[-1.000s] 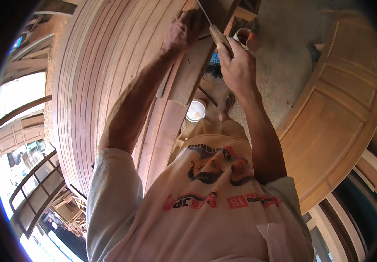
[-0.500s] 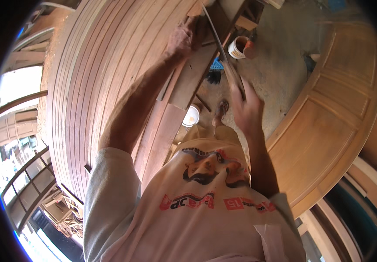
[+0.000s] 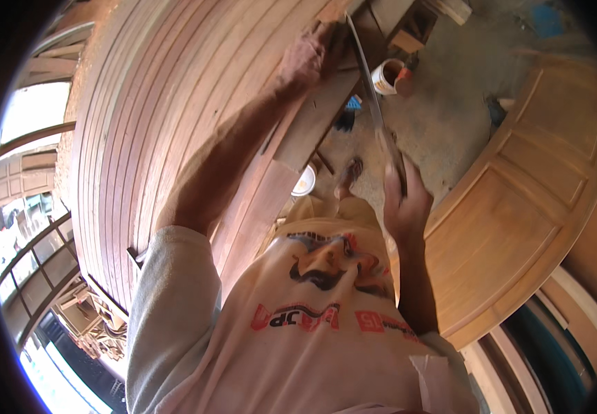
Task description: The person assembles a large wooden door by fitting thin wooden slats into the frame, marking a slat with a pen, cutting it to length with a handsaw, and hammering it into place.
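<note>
My right hand (image 3: 409,200) is wrapped round the wooden handle of a handsaw (image 3: 367,79). The narrow blade runs away from me, its far end beside my left hand (image 3: 306,58). That hand bears down with curled fingers at the far edge of the planked bench, holding a piece of wood (image 3: 333,11); shadow hides part of the fingers. Below the left wrist, a flat board (image 3: 298,141) lies along the right side of the wooden planks (image 3: 195,90).
A panelled wooden door (image 3: 512,186) stands on my right. On the floor are a white bucket (image 3: 385,77) with an orange-handled tool and a white tub (image 3: 305,181). A wooden box (image 3: 412,34) sits farther off. Boards (image 3: 581,297) lean at the lower right.
My right hand has drawn the saw back toward my body, and the blade sits lower along its line. My left hand stays at the wood. The view has shifted slightly.
</note>
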Tool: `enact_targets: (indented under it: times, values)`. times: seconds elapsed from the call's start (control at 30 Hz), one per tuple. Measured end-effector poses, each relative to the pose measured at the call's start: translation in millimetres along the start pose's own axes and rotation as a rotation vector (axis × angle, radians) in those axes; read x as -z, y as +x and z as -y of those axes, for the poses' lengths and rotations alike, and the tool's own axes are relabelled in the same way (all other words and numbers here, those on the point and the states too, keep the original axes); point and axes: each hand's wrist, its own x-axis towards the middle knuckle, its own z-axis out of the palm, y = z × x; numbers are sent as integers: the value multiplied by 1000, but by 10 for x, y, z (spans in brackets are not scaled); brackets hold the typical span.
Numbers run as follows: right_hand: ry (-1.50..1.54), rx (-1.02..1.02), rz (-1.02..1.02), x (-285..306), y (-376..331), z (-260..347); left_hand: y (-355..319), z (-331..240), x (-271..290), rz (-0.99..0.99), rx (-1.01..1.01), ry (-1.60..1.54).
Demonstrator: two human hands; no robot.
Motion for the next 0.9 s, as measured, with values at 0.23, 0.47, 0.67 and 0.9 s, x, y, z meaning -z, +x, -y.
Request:
enact_targets:
  times: [0.23,0.47,0.67,0.9]
  values:
    - [-189,141,-52,-57,368,-151,58,-385,172,-37,-65,-156]
    - [-131,-38,-9,142,126,-215,70,-238,162,26,-8,-148]
    - [-103,101,-221,383,-23,-233,26,-350,157,-5,5,-173]
    - [109,-19,-272,224,-307,-223,19,-314,218,-26,-28,-140]
